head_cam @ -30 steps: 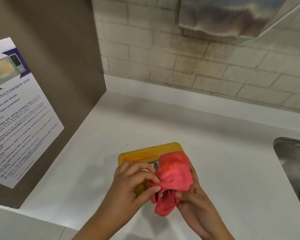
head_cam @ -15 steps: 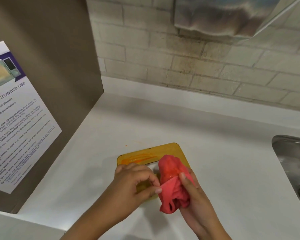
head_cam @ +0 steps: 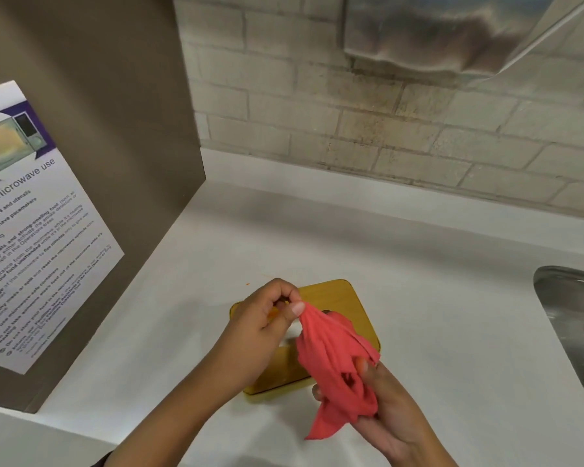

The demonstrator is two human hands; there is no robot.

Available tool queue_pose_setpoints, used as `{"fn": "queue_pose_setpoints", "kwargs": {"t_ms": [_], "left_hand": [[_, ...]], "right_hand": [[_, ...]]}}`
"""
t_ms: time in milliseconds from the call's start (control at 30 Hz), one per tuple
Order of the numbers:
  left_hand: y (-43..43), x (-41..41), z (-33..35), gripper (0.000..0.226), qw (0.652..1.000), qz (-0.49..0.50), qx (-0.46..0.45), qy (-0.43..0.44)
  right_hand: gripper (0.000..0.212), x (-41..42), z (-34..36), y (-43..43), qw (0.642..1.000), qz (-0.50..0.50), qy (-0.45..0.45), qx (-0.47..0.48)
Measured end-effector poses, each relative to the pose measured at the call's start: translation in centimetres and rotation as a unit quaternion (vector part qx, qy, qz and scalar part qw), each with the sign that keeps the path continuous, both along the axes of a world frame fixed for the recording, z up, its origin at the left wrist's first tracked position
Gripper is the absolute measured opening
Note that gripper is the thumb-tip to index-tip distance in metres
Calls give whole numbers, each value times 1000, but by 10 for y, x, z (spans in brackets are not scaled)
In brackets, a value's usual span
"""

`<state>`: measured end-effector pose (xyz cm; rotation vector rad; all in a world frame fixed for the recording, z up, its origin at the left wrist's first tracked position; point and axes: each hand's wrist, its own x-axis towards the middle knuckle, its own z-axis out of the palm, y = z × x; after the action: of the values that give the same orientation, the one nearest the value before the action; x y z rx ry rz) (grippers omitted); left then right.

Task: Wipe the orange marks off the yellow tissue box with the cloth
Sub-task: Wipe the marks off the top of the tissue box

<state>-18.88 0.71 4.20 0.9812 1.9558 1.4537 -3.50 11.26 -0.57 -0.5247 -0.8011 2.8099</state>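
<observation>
Pinched the red cloth (head_cam: 331,358) at its top corner with the left hand (head_cam: 260,335), clutched its lower folds in the right hand (head_cam: 391,409), above the yellow tissue box (head_cam: 344,298) on the desk (head_cam: 435,298).

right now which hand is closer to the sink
Right. The right hand grips the low end of the cloth by the near right corner of the tissue box, on the sink side. The left hand pinches the cloth top over the box, farther left.

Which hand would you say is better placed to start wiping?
Likely the right hand: it holds most of the red cloth beside the yellow tissue box; the left hand only pinches a corner.
</observation>
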Motion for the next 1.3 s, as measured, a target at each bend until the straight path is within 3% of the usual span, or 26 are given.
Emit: {"fn": "queue_pose_setpoints", "kwargs": {"t_ms": [133,233,367,433,667,767,833,900,1000,1067,1167,1233,1300], "left_hand": [[-1,-2,-4,21,999,4,-8,-44],[-5,-2,-10,22,999,40,-9,-27],[-10,5,-20,31,998,4,-61,12],[-13,10,-24,38,996,-26,-90,10],[-3,46,-27,19,995,-33,-80,-50],[-1,44,-32,22,991,13,-108,-76],[-5,41,-37,19,991,5,-117,-60],[-9,42,-39,16,992,-4,-111,-61],[-18,39,-41,37,995,9,-96,-3],[-26,31,-43,37,996,37,-79,23],[-42,15,-43,26,996,66,-60,27],[-53,3,-47,15,994,105,-40,19],[-61,-7,-56,8,986,162,-27,20]], "right_hand": [[66,-5,11,5,998,25,47,-15],[57,-12,23,4,995,21,92,-15],[79,-10,18,10,1000,-10,5,-4],[86,-12,19,11,998,-9,-29,46],[93,-10,20,5,978,-8,-64,197],[57,-8,24,-2,942,32,-88,323],[67,-10,26,-7,908,24,-125,399],[61,-15,25,-10,886,-19,-155,437],[30,-23,21,-8,883,-48,-164,438],[37,-27,16,7,889,-80,-176,416],[50,-31,18,43,870,-151,-186,431],[59,-33,22,68,845,-162,-166,482],[60,-35,25,87,792,-122,-150,579]]}}
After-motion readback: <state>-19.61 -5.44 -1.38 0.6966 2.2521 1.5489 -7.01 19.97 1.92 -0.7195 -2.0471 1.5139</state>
